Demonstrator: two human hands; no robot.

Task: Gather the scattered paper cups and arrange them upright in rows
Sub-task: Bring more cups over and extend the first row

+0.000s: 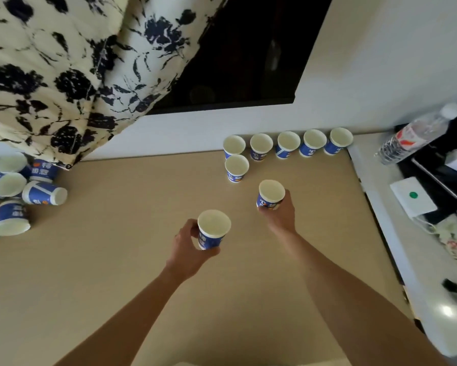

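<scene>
Blue cups clasped in each hand, fallen pile (cut off left)

A floral curtain is seen at ten o'clock, above a tan table. At two o'clock a plastic water bottle is laid tilted; a white box with a green dot is placed at three o'clock.

Soft, even indoor light; glare spot on the white ledge; wide-angle bending at edges; slight overall blur.
</scene>
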